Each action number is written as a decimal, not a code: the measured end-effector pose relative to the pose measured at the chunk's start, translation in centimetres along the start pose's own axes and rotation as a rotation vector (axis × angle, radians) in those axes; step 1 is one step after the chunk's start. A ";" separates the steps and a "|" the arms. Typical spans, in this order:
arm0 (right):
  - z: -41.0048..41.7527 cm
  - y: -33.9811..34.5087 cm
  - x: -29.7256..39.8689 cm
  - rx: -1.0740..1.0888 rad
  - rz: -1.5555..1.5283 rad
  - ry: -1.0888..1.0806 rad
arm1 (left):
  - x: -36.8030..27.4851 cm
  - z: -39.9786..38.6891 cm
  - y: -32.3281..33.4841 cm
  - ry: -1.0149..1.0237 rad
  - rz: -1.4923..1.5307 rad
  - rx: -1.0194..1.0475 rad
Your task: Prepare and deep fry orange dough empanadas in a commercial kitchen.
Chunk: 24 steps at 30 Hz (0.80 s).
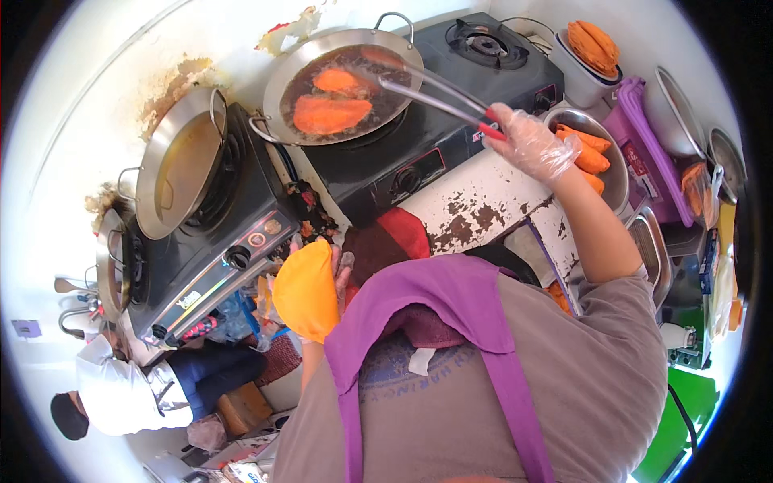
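Observation:
In a steel two-handled frying pan (275,78), orange half-moon pastries (332,115) lie in dark bubbling oil. My right hand (528,142), in a clear plastic glove, holds metal tongs with red grips (447,99); their tips are over the pan's right side, blurred, near a further pastry. My left hand (341,271), also gloved, holds a yellow-orange half-moon pastry (308,293) in front of the stove's edge, its palm mostly hidden behind it. Beside my right wrist, a steel bowl (619,175) holds several orange folded pastries (589,158).
A second oil pan (181,163) rests on the left stove (199,265), with another pan (112,265) beyond it. An unlit-looking burner (486,43) lies right of the frying pan. A purple container (646,163) and steel bowls stand right. Another person (121,386) is at lower left.

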State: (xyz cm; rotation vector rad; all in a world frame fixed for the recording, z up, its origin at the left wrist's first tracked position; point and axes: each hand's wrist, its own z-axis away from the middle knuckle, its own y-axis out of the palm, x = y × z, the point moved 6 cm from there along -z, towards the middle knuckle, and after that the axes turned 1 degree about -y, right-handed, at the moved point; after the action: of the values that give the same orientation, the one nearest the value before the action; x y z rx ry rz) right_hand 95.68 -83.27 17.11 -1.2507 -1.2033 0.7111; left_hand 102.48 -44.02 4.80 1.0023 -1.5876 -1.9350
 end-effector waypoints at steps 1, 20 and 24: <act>0.3 0.2 0.1 -0.008 -0.005 -0.001 | 0.1 0.1 0.1 0.014 -0.004 -0.011; 8.6 9.4 -0.1 0.136 -1.759 0.367 | 1.5 -2.7 1.3 -0.340 -0.297 0.502; 10.3 6.7 -1.9 0.106 -1.611 0.440 | 2.5 -3.5 1.0 -0.516 0.228 0.327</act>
State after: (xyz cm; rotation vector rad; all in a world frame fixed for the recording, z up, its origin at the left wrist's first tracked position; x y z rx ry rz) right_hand 86.71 -80.17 9.01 -0.0483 -1.3176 -0.6549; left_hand 103.47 -48.31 4.90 0.4097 -2.2469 -1.9048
